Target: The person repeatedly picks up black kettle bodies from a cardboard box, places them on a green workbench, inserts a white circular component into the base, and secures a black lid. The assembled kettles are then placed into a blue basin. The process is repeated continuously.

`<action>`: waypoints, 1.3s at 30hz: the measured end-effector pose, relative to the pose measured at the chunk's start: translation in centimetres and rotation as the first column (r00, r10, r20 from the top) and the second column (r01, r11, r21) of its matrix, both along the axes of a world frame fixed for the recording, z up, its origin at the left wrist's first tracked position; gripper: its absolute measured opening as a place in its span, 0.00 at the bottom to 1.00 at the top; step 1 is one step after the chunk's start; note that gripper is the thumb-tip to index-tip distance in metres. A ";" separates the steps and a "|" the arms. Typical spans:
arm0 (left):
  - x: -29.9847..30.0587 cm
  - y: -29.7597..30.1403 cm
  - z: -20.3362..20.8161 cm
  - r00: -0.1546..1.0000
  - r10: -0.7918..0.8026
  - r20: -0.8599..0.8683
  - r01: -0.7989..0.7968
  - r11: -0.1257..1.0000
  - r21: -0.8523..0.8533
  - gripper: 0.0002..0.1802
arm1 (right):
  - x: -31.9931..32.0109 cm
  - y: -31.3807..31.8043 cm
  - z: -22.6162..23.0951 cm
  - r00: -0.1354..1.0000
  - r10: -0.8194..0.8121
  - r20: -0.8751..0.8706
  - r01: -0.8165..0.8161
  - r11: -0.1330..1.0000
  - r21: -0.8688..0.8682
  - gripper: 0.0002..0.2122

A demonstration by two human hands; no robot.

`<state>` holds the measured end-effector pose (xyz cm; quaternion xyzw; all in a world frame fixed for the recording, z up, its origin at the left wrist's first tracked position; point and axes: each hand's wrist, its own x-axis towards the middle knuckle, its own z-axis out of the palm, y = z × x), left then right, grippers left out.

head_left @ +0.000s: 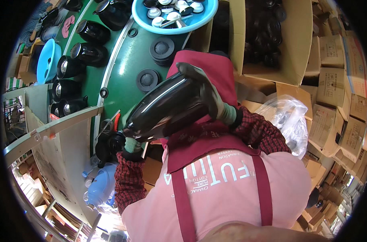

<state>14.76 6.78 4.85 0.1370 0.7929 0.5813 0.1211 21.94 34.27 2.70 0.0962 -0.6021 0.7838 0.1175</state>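
Observation:
A glossy black jug lies tilted across my front, its wide end up to the right and its narrow end down to the left. My right hand, in a dark-coated glove with a green cuff, is wrapped round the wide end. At the narrow end my left hand, gloved too, grips from below and behind; the jug hides most of its fingers. Close by the left hand is a round black part; I cannot tell whether it belongs to the jug.
Several black jugs stand along the green workbench. Flat black discs lie stacked there, near a blue basin of black and white caps. An open carton of black parts stands right, beside clear plastic.

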 end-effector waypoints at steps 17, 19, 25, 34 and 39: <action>-2.1 -0.8 -2.6 0.943 -0.325 -0.070 0.328 0.944 0.031 0.26 | 0.2 1.4 -0.8 0.997 -0.052 -0.049 0.056 0.995 0.087 0.34; -3.3 -0.2 -0.9 0.928 -0.337 -0.157 0.332 0.942 -0.058 0.25 | 0.2 1.1 -2.5 0.984 0.030 0.175 0.019 0.962 -0.272 0.30; -4.2 4.2 2.2 0.928 -0.369 -0.060 0.339 0.898 -0.281 0.28 | 1.4 1.5 -6.3 0.950 0.165 0.266 0.070 0.717 -0.694 0.27; 1.7 8.9 6.2 0.632 -0.400 -0.665 0.164 0.906 -0.389 0.43 | 3.0 4.0 -6.3 0.961 -0.172 0.215 0.178 0.984 -0.010 0.25; 3.3 11.6 4.8 0.469 -0.198 -0.861 -0.016 0.972 -0.232 0.30 | 4.6 3.5 -7.7 0.966 -0.260 -0.013 0.250 0.915 0.318 0.30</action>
